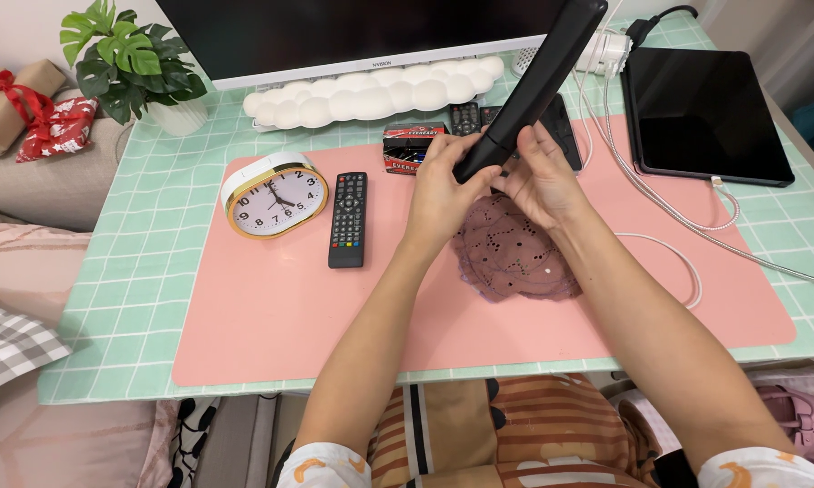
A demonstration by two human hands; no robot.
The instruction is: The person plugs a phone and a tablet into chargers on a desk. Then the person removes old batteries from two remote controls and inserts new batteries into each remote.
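Black and long, a slim remote (538, 81) slants from frame centre toward the top edge, its lower end pinched by the left hand (443, 185) and the right hand (541, 181), both curled shut around it. Below them a brown lace cloth (515, 253) lies on the pink mat (271, 316); left of centre sit another remote (348, 220) and a clock (276, 197) on the counter (145, 271).

On the pink mat (271, 325) lie an alarm clock (274, 196), a small black remote (348, 220) just beside it, and a lacy mauve cloth (515, 248). A dark tablet (703, 110), white cables (669, 203), a potted plant (140, 63) and a white wrist rest (371, 90) sit farther back on the bench (145, 271).
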